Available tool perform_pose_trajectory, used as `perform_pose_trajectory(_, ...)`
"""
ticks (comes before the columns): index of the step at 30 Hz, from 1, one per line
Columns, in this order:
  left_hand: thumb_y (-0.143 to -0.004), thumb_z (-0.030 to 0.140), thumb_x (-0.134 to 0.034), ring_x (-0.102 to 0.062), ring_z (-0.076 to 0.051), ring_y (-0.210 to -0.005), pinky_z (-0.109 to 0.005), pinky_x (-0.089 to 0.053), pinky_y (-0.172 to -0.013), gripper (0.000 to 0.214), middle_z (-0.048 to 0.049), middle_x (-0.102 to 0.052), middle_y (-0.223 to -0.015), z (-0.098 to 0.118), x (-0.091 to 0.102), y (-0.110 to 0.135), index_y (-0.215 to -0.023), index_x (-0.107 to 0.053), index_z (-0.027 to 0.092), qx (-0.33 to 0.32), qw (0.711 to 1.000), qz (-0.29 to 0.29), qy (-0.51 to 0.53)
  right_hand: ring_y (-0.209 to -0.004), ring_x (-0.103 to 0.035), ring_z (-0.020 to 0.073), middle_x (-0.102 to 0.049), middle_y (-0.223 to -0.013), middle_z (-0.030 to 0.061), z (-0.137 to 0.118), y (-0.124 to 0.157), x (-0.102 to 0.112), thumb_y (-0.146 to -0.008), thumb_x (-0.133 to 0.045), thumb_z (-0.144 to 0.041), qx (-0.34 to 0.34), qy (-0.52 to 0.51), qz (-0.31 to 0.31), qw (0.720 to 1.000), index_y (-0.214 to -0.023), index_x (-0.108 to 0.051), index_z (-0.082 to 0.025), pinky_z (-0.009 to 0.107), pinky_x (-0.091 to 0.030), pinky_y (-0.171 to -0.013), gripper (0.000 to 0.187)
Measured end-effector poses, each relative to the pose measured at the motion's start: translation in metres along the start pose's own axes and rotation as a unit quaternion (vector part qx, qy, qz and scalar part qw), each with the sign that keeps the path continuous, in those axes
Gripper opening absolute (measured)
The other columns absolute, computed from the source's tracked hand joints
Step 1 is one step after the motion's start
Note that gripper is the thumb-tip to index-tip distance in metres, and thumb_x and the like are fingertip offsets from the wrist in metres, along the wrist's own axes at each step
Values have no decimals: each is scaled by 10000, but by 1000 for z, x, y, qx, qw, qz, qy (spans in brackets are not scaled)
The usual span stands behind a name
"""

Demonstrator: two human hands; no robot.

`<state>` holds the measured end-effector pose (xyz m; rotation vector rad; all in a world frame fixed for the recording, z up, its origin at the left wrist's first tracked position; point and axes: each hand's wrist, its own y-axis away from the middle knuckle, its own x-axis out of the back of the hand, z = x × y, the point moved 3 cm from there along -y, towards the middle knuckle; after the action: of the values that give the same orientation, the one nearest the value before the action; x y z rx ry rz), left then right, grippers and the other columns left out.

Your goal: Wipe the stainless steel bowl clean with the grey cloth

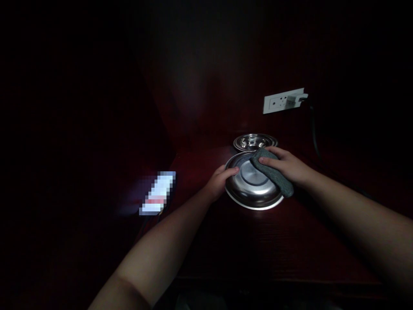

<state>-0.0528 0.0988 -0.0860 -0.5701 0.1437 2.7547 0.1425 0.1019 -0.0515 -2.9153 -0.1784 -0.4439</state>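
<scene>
Left hand (217, 185) pinching bowl (253, 194) rim, right hand (287, 167) clutching cloth (275, 177) against it, wiping seemingly midway, stack (251, 141) toward worktop's (258, 245) back edge.

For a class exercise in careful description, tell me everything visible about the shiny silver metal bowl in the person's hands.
The round, shiny silver, metal-looking bowl has a bright rim, curved wall and flat circular centre. It is tilted, broad face towards the camera; whether inside or underside is hard to tell. The left hand grips its left edge, thumb over the face; the right hand holds a grey-green fabric cloth against its right side. It is nearer than another silver metal dish.
</scene>
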Motion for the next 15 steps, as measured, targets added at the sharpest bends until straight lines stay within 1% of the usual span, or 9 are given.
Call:
perform_pose_trajectory(5, -616, 267, -721, -610, -161, -709, -291, -437, -716, 259, -45, -680, -772, 0, -1, -1, -830, -670, 132, -1, 1000, -16, 1, -784, -625, 219, -658, -896, 32, -1, 1, 0, -697, -663, -506, -4, -2, 0, 1000, -1010, -599, -232, 362, -495, -706, 421)
perform_pose_trajectory(15, -602, 273, -729, -609, -164, -703, -294, -435, -707, 281, -42, -680, -770, 0, 0, 0, -836, -662, 131, -3, 1000, -5, -2, -737, -627, 218, -662, -861, 34, 0, 0, -1, -672, -674, -512, -12, -10, 5, 1000, -1014, -598, -221, 369, -497, -675, 455)
